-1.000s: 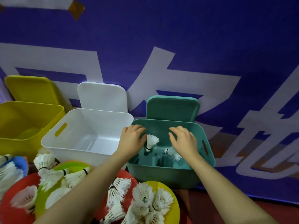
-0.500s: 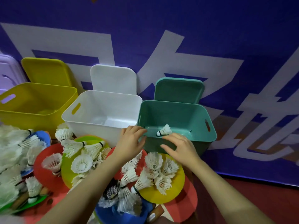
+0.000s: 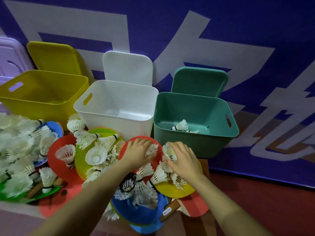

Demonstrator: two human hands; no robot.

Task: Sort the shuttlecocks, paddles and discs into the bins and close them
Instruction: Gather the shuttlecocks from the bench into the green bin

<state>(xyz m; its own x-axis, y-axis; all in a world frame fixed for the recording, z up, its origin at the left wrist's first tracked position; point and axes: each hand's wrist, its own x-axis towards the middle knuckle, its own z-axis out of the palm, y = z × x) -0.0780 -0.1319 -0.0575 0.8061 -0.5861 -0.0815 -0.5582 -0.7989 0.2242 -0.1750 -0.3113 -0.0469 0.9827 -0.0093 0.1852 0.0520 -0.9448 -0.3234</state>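
Observation:
Three open bins stand in a row: yellow (image 3: pixel 42 101), white (image 3: pixel 115 114) and teal (image 3: pixel 196 140). The teal one holds a white shuttlecock (image 3: pixel 181 126) and part of another. In front lies a heap of white shuttlecocks on coloured discs. My left hand (image 3: pixel 138 153) curls its fingers round a shuttlecock (image 3: pixel 152 148) on the red disc (image 3: pixel 139 139). My right hand (image 3: pixel 185 161) pinches another shuttlecock (image 3: pixel 167 151) between thumb and fingers, above the yellow disc (image 3: pixel 172 190).
Each bin's lid leans on the blue banner behind it: yellow lid (image 3: pixel 52 57), white lid (image 3: pixel 127 67), teal lid (image 3: pixel 199 81). A big shuttlecock pile (image 3: pixel 17 147) fills the left. A red paddle (image 3: pixel 196 206) with a wooden handle lies at the bottom, by a blue disc (image 3: pixel 141 212).
Both hands have come back out of the teal bin, leaving shuttlecocks in it, and dropped to the heap in front, where each now takes hold of a shuttlecock. The view tilted down.

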